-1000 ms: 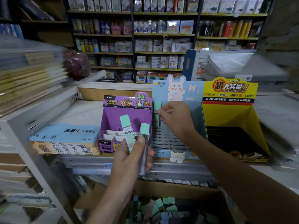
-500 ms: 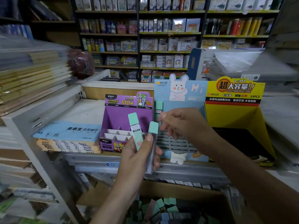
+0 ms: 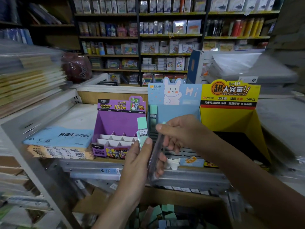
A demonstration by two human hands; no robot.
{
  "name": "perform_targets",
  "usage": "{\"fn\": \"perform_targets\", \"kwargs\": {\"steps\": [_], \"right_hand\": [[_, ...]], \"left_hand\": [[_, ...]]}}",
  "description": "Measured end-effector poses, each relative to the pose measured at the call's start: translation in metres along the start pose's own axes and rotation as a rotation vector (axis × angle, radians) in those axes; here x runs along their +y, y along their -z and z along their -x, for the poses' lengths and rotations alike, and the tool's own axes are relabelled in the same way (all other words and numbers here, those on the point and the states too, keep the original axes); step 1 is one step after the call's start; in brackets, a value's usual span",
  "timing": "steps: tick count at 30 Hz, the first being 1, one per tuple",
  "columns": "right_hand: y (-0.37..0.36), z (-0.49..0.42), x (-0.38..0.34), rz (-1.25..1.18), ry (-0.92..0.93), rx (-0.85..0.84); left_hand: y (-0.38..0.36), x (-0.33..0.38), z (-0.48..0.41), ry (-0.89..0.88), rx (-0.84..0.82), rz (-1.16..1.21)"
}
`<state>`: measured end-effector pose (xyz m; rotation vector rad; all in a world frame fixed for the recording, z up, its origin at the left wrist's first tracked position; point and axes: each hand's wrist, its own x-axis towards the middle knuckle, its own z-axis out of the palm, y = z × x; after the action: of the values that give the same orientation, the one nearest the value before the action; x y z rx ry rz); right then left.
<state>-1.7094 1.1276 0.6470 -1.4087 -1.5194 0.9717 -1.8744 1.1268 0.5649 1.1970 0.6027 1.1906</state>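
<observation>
My left hand (image 3: 140, 161) holds two slim pencil-lead tubes with mint-green caps. One tube (image 3: 142, 132) stands upright under my thumb. My right hand (image 3: 179, 133) pinches the top of the other tube (image 3: 156, 156), a dark clear one that leans beside it. Behind both hands stands a light-blue display box (image 3: 175, 100) with a white rabbit on its header. One more mint-capped tube (image 3: 153, 114) stands in the box's back left slot. The box's grid of slots is partly hidden by my right hand.
A purple display box (image 3: 115, 128) with white dividers stands to the left, and a yellow display box (image 3: 231, 118) to the right. A blue paper pack (image 3: 59, 138) lies at far left. A carton of mint tubes (image 3: 158, 214) sits below the shelf.
My right hand left the blue box, where it set a tube in the back left slot, and came down to my left hand. It now pinches the right-hand tube there.
</observation>
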Motion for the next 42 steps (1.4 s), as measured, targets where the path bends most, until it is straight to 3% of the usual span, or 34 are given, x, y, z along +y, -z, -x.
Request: {"fn": "perform_targets", "kwargs": {"steps": [5, 12, 18, 26, 31, 35, 42], "right_hand": [[0.015, -0.003, 0.003, -0.196, -0.007, 0.000], [0.019, 0.001, 0.003, -0.234, 0.009, 0.021], [0.032, -0.004, -0.008, -0.260, 0.158, 0.205], [0.035, -0.036, 0.002, -0.014, 0.300, 0.444], [0.026, -0.050, 0.011, 0.205, 0.415, 0.475], [0.023, -0.056, 0.015, 0.357, 0.474, 0.481], [0.020, -0.065, 0.022, 0.379, 0.478, 0.452]], "left_hand": [[0.001, -0.003, 0.003, -0.040, -0.031, -0.019], [0.000, -0.003, 0.004, -0.078, 0.013, -0.089], [0.015, -0.002, 0.005, -0.072, 0.093, -0.139], [0.026, 0.009, 0.006, -0.056, 0.081, -0.042], [0.030, 0.011, 0.005, 0.096, 0.086, 0.141], [0.032, 0.012, 0.003, 0.074, 0.093, 0.116], [0.033, 0.013, 0.001, 0.056, 0.082, 0.113]]}}
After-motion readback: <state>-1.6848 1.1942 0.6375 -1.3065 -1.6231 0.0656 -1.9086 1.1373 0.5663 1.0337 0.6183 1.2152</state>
